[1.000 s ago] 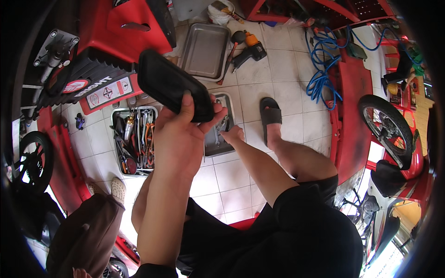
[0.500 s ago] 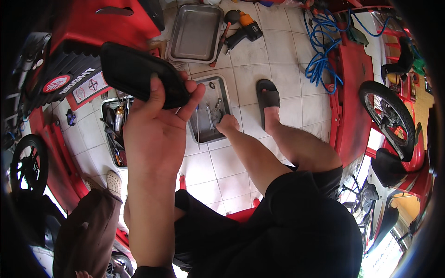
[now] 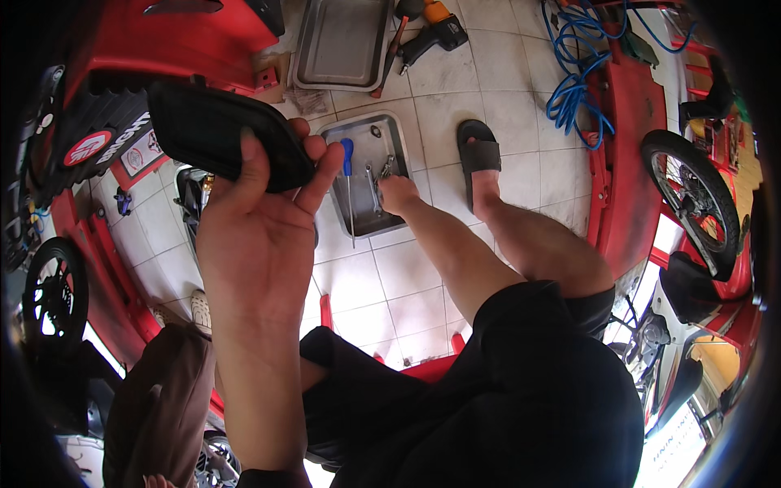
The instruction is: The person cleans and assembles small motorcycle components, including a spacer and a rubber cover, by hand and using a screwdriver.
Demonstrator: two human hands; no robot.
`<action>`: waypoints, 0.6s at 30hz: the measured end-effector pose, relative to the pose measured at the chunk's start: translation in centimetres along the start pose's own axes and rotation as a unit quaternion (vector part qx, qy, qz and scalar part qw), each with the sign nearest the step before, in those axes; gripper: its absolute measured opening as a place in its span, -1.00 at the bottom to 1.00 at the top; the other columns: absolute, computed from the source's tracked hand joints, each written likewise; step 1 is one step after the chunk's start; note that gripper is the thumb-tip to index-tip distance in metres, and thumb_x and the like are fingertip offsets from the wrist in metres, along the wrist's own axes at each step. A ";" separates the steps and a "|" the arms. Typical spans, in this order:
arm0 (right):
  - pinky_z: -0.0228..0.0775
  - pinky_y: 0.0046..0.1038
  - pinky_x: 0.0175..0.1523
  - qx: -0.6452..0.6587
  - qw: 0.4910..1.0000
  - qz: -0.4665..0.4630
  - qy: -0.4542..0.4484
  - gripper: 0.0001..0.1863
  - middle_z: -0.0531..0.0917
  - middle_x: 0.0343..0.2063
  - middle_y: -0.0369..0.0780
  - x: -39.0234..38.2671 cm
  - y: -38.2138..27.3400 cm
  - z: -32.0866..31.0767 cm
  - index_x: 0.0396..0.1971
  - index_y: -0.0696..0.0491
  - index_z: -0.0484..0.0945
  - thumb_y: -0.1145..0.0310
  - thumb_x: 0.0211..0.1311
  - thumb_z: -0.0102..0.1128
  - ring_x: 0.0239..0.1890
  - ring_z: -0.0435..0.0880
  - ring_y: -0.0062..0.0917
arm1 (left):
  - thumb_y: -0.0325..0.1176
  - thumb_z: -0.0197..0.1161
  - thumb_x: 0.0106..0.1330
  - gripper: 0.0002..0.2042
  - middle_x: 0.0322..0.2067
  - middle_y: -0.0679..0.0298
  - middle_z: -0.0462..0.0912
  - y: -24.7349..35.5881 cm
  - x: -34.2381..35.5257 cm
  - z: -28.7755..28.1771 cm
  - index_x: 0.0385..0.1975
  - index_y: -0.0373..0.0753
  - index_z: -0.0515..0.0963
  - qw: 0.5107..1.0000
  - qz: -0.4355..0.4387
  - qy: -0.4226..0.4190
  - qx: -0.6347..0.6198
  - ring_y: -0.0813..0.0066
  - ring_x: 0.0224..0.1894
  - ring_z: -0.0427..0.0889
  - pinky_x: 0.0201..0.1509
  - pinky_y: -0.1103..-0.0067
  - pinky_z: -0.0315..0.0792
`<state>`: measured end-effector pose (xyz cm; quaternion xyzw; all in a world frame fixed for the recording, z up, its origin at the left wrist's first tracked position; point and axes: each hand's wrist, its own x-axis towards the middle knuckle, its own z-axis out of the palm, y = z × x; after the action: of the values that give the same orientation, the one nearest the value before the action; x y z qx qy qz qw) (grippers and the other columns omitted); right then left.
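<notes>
Raised in front of me, my left hand (image 3: 259, 215) pinches a flat black panel with a rounded rim (image 3: 220, 130) between thumb and fingers. Lower down, my right hand (image 3: 397, 195) reaches into a shallow metal tray (image 3: 400, 138) on the floor. Its fingers are curled and mostly hidden, so what they hold cannot be made out. Beside those fingers lie a wrench (image 3: 373, 189) and some small metal parts (image 3: 388, 167). A blue-handled screwdriver (image 3: 347, 156) rests in the tray, its shaft crossing the near rim. Near the far end sits a small dark ring (image 3: 375, 131).
Another metal tray (image 3: 342, 45), a hammer (image 3: 393, 57) and an impact wrench (image 3: 435, 39) lie farther off. Blue hose (image 3: 573, 102) coils at the right, near a motorcycle wheel (image 3: 691, 195). Another person's brown-trousered leg (image 3: 159, 398) is at the left, and a toolbox is partly behind my left wrist.
The view has shifted slightly. My left hand and the black panel sit a little farther left, uncovering the screwdriver's blue handle. My right hand stays at the tray.
</notes>
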<state>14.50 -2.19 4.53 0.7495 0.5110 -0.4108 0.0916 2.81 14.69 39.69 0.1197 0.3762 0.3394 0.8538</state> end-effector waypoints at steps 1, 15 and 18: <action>0.55 -0.24 -0.05 0.001 1.000 0.002 -0.001 -0.79 0.68 -0.26 -0.13 -0.2 0.2 0.2 -0.28 0.00 0.62 0.37 0.02 0.20 -0.13 0.68 -0.22 | -0.35 -0.03 0.46 -0.79 -0.17 0.06 0.58 0.0 0.1 0.0 -0.06 -0.33 0.41 1.000 -0.001 -0.011 -0.004 0.27 -0.14 0.61 0.17 0.20 0.46; 0.58 -0.29 -0.13 -0.099 0.991 -0.088 0.008 -0.80 0.70 -0.26 -0.20 -1.2 0.3 0.6 -0.33 0.02 0.69 0.45 0.13 0.07 -0.13 0.70 -0.30 | -0.35 0.00 0.44 -0.79 -0.17 0.07 0.57 -1.4 0.0 0.6 -0.05 -0.33 0.40 0.999 -0.017 -0.025 0.020 0.27 -0.15 0.61 0.14 0.21 0.47; 0.56 -0.23 -0.11 -0.057 0.998 -0.027 -0.001 -0.81 0.68 -0.24 -0.16 -1.6 -0.1 -0.7 -0.32 0.05 0.65 0.37 0.09 0.12 -0.15 0.69 -0.28 | -0.36 0.00 0.45 -0.80 -0.18 0.09 0.58 -2.0 -0.2 1.7 -0.05 -0.31 0.40 0.999 -0.010 -0.032 0.041 0.27 -0.17 0.63 0.09 0.22 0.51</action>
<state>14.57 -2.87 6.14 0.7286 0.5539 -0.3837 0.1233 4.94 13.19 40.09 0.1615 0.3637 0.3110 0.8631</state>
